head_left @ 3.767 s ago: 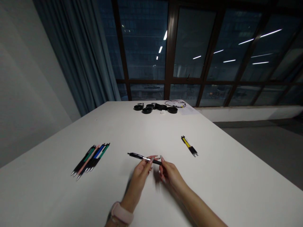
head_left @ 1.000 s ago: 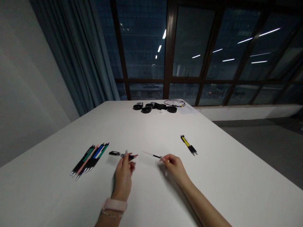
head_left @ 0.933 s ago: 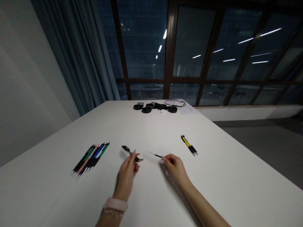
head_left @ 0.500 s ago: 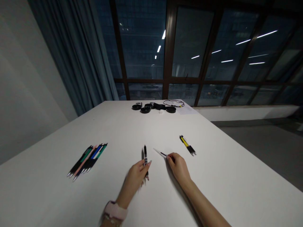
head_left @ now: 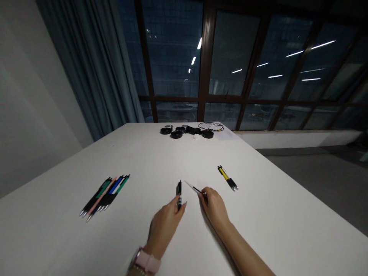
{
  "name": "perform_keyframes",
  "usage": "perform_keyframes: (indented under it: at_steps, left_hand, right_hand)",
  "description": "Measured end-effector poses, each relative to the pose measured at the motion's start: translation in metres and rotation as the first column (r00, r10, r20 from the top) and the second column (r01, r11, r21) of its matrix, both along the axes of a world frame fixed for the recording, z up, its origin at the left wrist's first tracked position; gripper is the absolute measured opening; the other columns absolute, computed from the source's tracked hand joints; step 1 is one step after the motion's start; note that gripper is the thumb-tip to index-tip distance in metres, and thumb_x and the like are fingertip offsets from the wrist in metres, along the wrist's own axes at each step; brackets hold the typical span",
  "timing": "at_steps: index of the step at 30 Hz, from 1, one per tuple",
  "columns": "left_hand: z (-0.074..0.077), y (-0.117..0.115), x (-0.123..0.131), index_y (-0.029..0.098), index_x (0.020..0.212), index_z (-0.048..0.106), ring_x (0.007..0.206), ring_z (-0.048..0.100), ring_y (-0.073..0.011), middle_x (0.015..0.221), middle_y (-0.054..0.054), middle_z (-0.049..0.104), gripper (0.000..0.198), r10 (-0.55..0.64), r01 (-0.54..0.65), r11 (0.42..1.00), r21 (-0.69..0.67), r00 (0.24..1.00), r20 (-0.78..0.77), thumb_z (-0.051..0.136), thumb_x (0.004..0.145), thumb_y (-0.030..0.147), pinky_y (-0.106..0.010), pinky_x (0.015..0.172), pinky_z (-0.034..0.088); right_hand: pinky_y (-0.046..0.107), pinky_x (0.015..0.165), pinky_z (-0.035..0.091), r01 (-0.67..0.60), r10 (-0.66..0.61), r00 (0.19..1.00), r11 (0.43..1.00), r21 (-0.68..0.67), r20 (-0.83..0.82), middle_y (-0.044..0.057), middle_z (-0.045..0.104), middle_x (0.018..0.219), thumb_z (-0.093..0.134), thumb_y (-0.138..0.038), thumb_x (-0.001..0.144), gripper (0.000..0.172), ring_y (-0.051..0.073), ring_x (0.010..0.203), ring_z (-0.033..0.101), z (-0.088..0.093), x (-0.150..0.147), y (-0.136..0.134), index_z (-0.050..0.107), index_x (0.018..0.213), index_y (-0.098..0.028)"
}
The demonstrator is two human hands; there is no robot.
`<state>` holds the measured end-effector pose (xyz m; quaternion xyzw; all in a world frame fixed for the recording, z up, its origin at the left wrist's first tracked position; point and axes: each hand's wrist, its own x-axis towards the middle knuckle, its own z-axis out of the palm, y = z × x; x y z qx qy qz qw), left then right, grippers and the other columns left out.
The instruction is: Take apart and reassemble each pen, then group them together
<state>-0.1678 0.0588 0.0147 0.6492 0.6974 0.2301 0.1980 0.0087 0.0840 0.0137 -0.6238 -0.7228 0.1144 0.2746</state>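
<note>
My left hand point(head_left: 166, 221), a pink-banded watch on its wrist, is closed on a black pen point(head_left: 179, 188). The pen points away from me, and part of it is hidden by my fingers. To its right, my right hand point(head_left: 213, 203) pinches a thin pen refill point(head_left: 196, 189) between thumb and fingers. The refill's pale, clear end points up and left toward the pen, with a dark stretch nearer my fingertips. A small gap separates the refill from the pen.
Several pens point(head_left: 105, 196) lie side by side on the left of the white table point(head_left: 143, 153). On the right are black-and-yellow pens point(head_left: 227, 178). Black round objects point(head_left: 176, 134) and a looped cable point(head_left: 211, 125) sit at the far end, before the windows.
My left hand has shifted slightly right and nearer me, its fingers now lower on the pen. My right hand has moved a little left with the refill.
</note>
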Motion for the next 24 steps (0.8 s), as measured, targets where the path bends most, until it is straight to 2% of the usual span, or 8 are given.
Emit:
perform_keyframes:
  at_steps: [8,16,20,24]
  left_hand:
    - [0.002,0.003,0.002,0.021,0.119,0.062,0.062,0.063,-0.0186,0.074,-0.006,0.07,0.04,-0.031,0.035,0.999,0.03,0.991,-0.13,0.044,0.091,0.043,-0.024,0.053,0.029]
    - [0.008,0.006,0.008,0.021,0.123,0.058,0.071,0.068,-0.0212,0.079,-0.007,0.073,0.041,-0.036,0.035,0.999,-0.006,0.966,-0.256,0.04,0.093,0.041,-0.025,0.054,0.033]
    - [0.009,0.006,0.009,0.017,0.124,0.058,0.071,0.068,-0.0228,0.08,-0.01,0.073,0.045,-0.05,0.054,0.998,0.008,0.957,-0.287,0.035,0.094,0.042,-0.026,0.056,0.035]
    - [0.012,0.005,0.01,0.019,0.124,0.058,0.069,0.068,-0.0222,0.079,-0.009,0.073,0.043,-0.049,0.045,0.999,-0.018,0.956,-0.288,0.037,0.094,0.042,-0.026,0.055,0.033]
  right_hand:
    - [0.027,0.075,0.044,-0.01,0.012,0.999,0.999,-0.043,0.042,0.01,0.069,0.089,0.047,-0.014,0.092,0.016,0.022,0.087,0.064,0.006,-0.005,-0.005,0.063,0.092,-0.016]
    - [0.028,0.076,0.044,-0.072,0.073,0.995,0.997,-0.023,0.066,0.011,0.069,0.093,0.045,-0.016,0.094,0.022,0.023,0.09,0.064,0.004,-0.013,-0.011,0.066,0.1,-0.015]
    - [0.028,0.076,0.044,-0.088,0.092,0.994,0.995,-0.053,0.067,0.01,0.07,0.093,0.047,-0.016,0.093,0.022,0.023,0.09,0.064,0.006,-0.016,-0.014,0.068,0.099,-0.015]
    - [0.027,0.078,0.044,-0.093,0.095,0.995,0.994,-0.05,0.036,0.01,0.07,0.094,0.046,-0.014,0.093,0.023,0.022,0.091,0.064,0.007,-0.015,-0.013,0.068,0.101,-0.014]
